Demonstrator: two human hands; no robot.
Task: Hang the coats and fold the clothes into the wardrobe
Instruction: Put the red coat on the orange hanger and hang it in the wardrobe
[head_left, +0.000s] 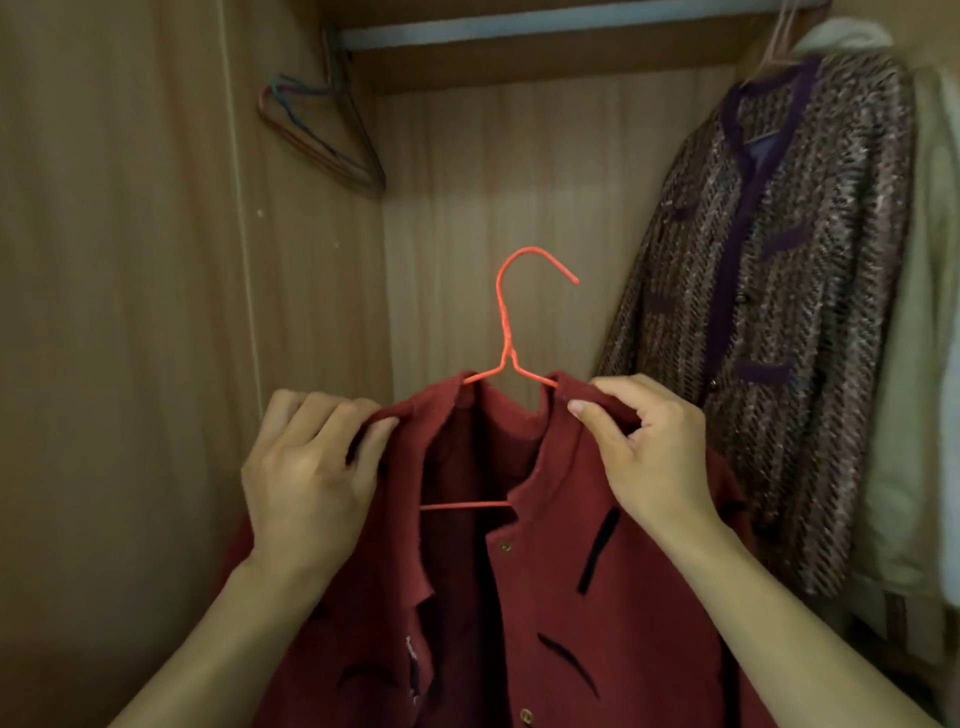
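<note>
A dark red coat (550, 587) with black dashes and brass snaps sits on an orange wire hanger (506, 332), held up inside the wooden wardrobe. The hanger's hook points up and right, free of the rail (545, 26) above. My left hand (306, 467) grips the coat's left shoulder, fingers curled over the fabric. My right hand (639, 447) pinches the right shoulder near the collar. The hanger's lower bar shows through the open front.
A tweed jacket with purple trim (779, 291) hangs at the right, with a pale garment (914, 364) behind it. Several bare wire hangers (322, 135) hang at the upper left. Wooden wardrobe walls (130, 260) close in left and behind.
</note>
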